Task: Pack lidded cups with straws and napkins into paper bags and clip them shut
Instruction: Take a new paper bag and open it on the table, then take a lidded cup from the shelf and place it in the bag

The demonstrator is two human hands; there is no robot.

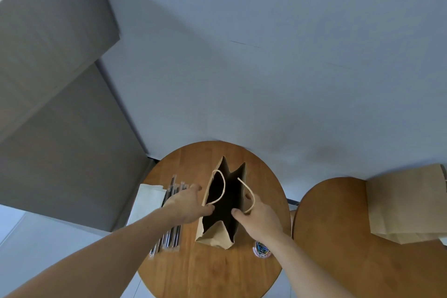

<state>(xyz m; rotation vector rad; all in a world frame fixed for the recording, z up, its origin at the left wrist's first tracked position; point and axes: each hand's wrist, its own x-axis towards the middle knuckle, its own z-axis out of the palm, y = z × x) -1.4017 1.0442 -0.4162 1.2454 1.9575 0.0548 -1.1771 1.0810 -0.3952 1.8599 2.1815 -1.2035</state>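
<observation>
Round wood table (205, 273): upright brown paper bag (214, 237), mouth agape, L hand (186, 205) & R hand (258, 215) pinch-grip on opposite rims.

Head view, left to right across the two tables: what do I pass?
Napkin stack → wrapped straws → open paper bag → tub of paper clips → flat paper bags on the second table. The left hand and right hand, at the bag's rim, overlap neighbours, so are left out.

The location was a plain room arranged as a takeaway packing station: two round wooden counters (210, 273) against a bare wall (266, 55) carried a paper bag (215, 237), wrapped straws (170, 237), napkins (147, 203), flat bags (406, 203) and a tub of paper clips (262, 249).
</observation>
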